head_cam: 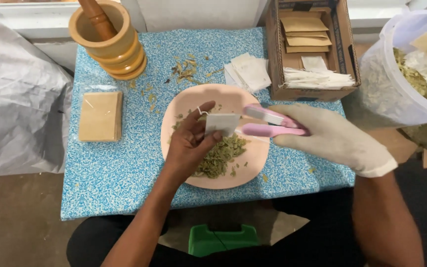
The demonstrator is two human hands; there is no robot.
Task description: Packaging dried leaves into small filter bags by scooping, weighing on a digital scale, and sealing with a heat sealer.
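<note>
Pinched in my left hand's [190, 143] grip sits a small white tea bag [222, 123], held just above the pink plate [253, 160] and its heap of dried green leaves [222, 155]. Right of that grip, I see my gloved right hand [329, 136] clenched around a pink stapler [272, 123], its nose touching the bag's edge. Beyond both grips, a cardboard box [342, 44] stands on the blue table [109, 163].

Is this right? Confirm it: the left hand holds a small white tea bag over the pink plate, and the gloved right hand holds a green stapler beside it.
One thing is wrong: the stapler is pink, not green. The head view shows the left hand holding the small white tea bag over the pink plate, with the gloved right hand holding the stapler beside it.
</note>
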